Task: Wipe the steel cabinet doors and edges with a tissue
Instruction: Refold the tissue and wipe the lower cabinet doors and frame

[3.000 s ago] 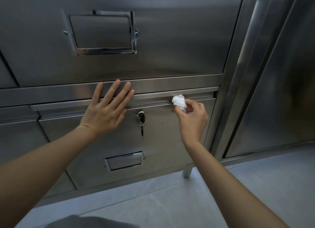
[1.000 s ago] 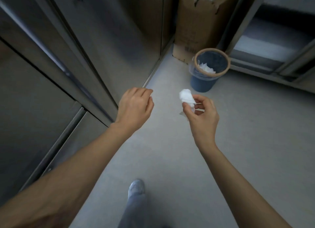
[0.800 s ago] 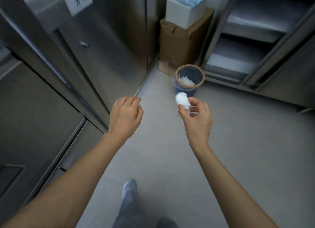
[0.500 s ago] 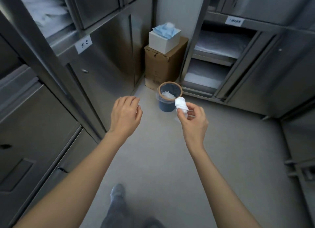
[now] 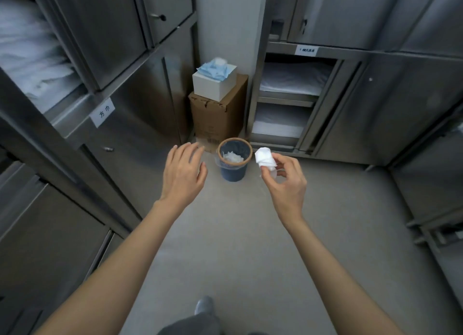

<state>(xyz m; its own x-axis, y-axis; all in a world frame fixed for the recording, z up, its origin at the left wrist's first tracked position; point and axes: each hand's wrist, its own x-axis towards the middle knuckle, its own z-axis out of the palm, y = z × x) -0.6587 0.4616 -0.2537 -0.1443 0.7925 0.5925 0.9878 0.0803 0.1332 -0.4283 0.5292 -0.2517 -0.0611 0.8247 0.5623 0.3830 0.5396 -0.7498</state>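
Note:
A crumpled white tissue (image 5: pixel 265 159) is pinched between the thumb and fingers of my right hand (image 5: pixel 284 182), held in the air just right of a blue waste bin (image 5: pixel 234 160). My left hand (image 5: pixel 184 173) hovers left of the bin with relaxed fingers, holding nothing. Steel cabinet doors (image 5: pixel 140 114) line the left side, and more steel cabinets (image 5: pixel 400 104) stand on the right.
The bin holds used white tissues. Behind it a brown cardboard box (image 5: pixel 218 116) carries a white tissue box (image 5: pixel 214 80) with blue sheets. Open shelves (image 5: pixel 290 94) hold folded white linen. Grey floor (image 5: pixel 238 247) stretches between the cabinets; my foot (image 5: pixel 204 306) shows below.
I have turned away from the cabinet drawer toward the corner with the bin. My left hand's fingers have loosened and spread. The tissue stays pinched in my right hand.

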